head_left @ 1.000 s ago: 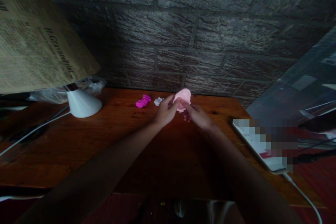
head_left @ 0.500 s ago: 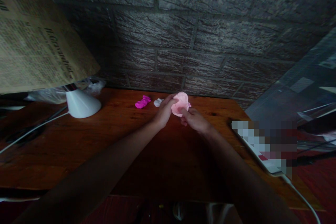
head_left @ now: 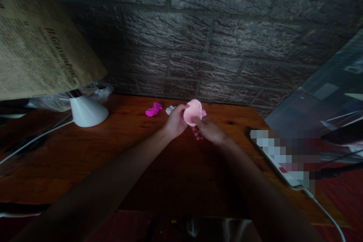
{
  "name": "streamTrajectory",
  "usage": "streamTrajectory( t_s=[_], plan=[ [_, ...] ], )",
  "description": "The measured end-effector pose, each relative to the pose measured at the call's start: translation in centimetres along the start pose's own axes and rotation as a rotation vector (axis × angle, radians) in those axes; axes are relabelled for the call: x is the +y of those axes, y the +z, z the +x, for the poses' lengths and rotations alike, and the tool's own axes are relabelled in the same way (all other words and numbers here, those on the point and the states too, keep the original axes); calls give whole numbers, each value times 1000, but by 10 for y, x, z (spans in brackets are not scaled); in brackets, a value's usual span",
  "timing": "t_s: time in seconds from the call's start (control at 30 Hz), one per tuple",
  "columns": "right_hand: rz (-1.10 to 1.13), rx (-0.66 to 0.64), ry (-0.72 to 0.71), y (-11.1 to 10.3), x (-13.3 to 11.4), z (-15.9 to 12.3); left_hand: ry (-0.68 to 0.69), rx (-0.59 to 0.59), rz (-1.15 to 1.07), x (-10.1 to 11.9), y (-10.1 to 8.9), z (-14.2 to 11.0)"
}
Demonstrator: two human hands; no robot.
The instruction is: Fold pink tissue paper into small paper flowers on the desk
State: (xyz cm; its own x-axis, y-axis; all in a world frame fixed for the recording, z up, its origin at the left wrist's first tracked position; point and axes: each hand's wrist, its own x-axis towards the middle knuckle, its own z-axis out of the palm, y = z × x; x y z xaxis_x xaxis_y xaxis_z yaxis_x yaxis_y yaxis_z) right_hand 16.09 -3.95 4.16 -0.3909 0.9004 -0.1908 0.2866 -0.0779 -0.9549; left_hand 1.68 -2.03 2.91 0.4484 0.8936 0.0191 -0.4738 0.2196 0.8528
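Between my two hands, above the wooden desk, is a flattened, roundish piece of pale pink clay-like material [head_left: 194, 110]. My left hand [head_left: 176, 123] grips its left edge, thumb on the near face. From the right, my right hand [head_left: 211, 130] pinches its lower edge, with the thumb pressed on the face and the other fingers behind. Left of my hands lie a bright magenta lump [head_left: 154, 109] and a small white lump [head_left: 170, 110], the latter partly covered by my left hand. Another bit of pink [head_left: 203, 113] shows just behind the piece on the right.
A lamp with a white cone base [head_left: 87, 111] and newsprint shade [head_left: 48, 45] stands at the left, its cable crossing the wooden desk [head_left: 133, 151]. A flat device [head_left: 279, 166], partly pixelated, lies on the right with a white cable. A textured brick wall [head_left: 184, 30] rises behind.
The pink piece has shifted slightly left and looks rounder. My left hand has slid a little down its edge, and more of my right hand's fingers show underneath.
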Motion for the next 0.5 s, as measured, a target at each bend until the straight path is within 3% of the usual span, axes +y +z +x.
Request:
streamTrajectory(
  t_s=[0.23,0.4,0.5],
  plan=[
    [104,-48,-37,-1,-3,-2,-35,-89,7,2,3,-2],
    [138,-254,69,0,-7,-11,76,-96,-56,1,6,-3],
    [144,-260,104,-1,-4,-11,-11,-153,-41,2,5,-4]
  ],
)
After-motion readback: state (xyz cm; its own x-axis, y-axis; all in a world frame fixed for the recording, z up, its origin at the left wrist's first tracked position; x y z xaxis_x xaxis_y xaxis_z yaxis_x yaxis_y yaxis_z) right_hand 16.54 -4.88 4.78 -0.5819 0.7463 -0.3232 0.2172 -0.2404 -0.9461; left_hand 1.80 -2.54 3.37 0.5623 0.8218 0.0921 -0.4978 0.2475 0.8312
